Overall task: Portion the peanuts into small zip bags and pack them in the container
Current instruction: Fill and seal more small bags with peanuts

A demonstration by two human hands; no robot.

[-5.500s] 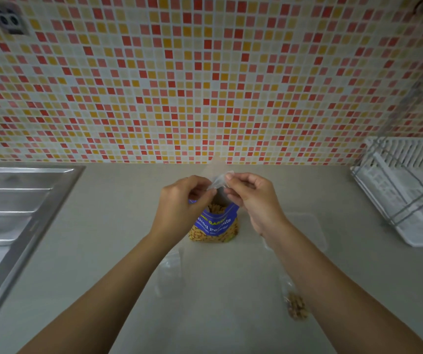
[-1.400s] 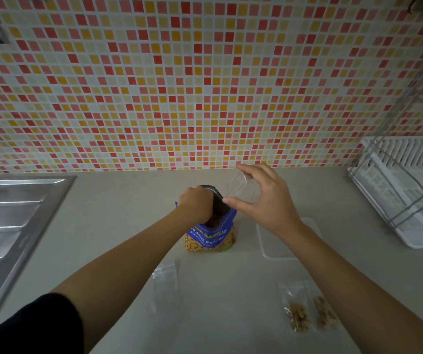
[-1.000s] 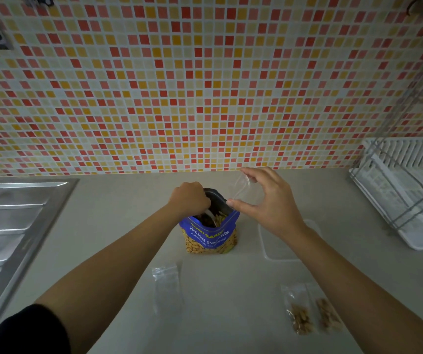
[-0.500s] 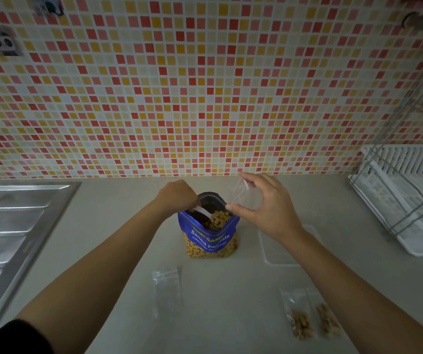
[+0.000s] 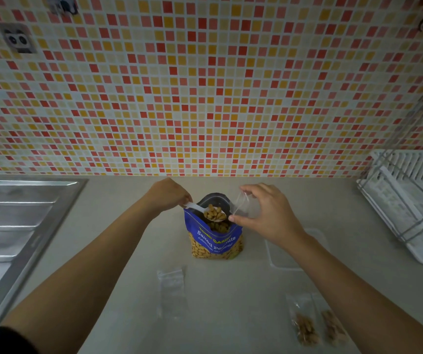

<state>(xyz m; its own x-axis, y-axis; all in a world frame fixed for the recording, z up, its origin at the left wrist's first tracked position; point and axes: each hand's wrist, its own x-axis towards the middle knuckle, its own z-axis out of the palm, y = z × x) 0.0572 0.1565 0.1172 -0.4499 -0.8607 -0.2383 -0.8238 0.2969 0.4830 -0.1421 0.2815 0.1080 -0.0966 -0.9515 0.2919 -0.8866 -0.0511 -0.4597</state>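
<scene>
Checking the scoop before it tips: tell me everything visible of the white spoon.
The white spoon looks like plastic, with a handle and an oval bowl heaped with peanuts. The left hand grips its handle end. It lies roughly level over the open blue peanut bag, bowl toward the clear zip bag the right hand pinches.

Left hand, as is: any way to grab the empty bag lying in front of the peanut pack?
Probably not yet: the left hand grips a spoon loaded with peanuts above the peanut pack. The path itself looks open; the empty bag lies flat on the counter, nothing over it.
</scene>
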